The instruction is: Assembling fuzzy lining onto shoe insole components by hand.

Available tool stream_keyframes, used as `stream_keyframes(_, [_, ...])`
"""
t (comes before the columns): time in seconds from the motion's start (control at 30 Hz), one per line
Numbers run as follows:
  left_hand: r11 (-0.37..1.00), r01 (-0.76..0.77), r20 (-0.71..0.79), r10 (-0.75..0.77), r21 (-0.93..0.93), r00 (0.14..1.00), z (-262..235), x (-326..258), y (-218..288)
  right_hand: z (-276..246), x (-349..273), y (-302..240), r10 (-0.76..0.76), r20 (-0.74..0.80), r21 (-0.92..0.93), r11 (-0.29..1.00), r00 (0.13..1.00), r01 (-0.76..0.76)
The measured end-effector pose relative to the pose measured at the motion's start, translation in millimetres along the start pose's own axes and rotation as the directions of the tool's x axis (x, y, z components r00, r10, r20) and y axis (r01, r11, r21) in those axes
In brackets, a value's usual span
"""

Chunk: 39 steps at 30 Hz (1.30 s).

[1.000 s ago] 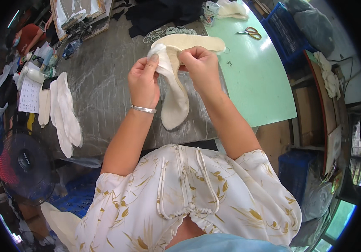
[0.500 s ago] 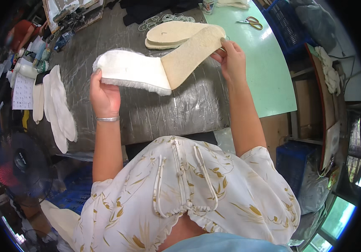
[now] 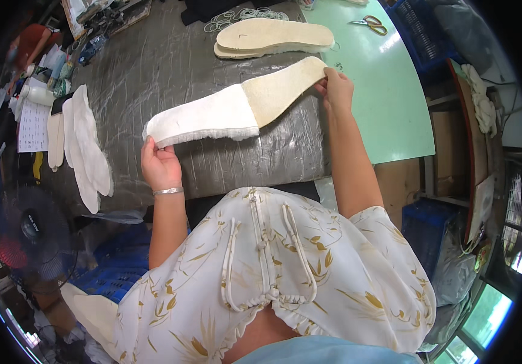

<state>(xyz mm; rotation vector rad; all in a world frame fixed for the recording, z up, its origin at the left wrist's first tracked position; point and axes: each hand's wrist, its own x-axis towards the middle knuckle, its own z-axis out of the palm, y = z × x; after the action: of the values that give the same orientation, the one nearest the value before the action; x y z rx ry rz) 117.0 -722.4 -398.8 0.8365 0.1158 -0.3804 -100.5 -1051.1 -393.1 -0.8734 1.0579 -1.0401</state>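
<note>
- Insole (image 3: pixel 242 109): long, rounded at both ends, held above the dark tabletop (image 3: pixel 206 167), nearer the wearer than the stacked beige insoles (image 3: pixel 273 36).
- Left section: white, flat-faced, with fluffy pile fringing its near edge.
- Right section: plain beige, matte, meeting the white along a slanting line near mid-length.
- Left hand (image 3: pixel 162 165): thumb and fingers pinched the white end.
- Right hand (image 3: pixel 338 91): thumb and fingers pinched the beige tip.
- Both sections were extended nearly in line.

The near insole (image 3: pixel 242 106) is white on its left part, cream on its right; the far insoles (image 3: pixel 276 35) are cream; the counter (image 3: pixel 170 67) is dark grey; the right-hand sheet (image 3: pixel 385 115) pale green; the blouse (image 3: pixel 309 261) white with golden-brown leaves.
</note>
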Motion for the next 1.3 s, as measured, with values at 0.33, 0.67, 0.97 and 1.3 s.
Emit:
stream_keyframes(0.33, [0.901, 0.423, 0.849, -0.298, 0.1, 0.435, 45, -43, 51, 21, -28, -68, -0.196, 0.421, 0.028, 0.979, 0.886, 0.203])
stream_keyframes(0.67, [0.89, -0.239, 0.816, -0.21, 0.388, 0.539, 150, -27, 22, 94, -99, -90, -0.336, 0.751, 0.07, 0.896, 0.568, 0.438])
stream_keyframes(0.97, [0.964, 0.041, 0.519, -0.177, 0.262, 0.837, 164, -19, 5, 16, -106, -67, -0.559, 0.829, 0.052, 0.084, 0.004, 0.995])
stream_keyframes(1.3, [0.975, 0.026, 0.453, -0.126, 0.22, 0.883, 175, 1, -10, -9, -175, 12, -0.052, 0.989, 0.146, 0.375, -0.136, 0.916])
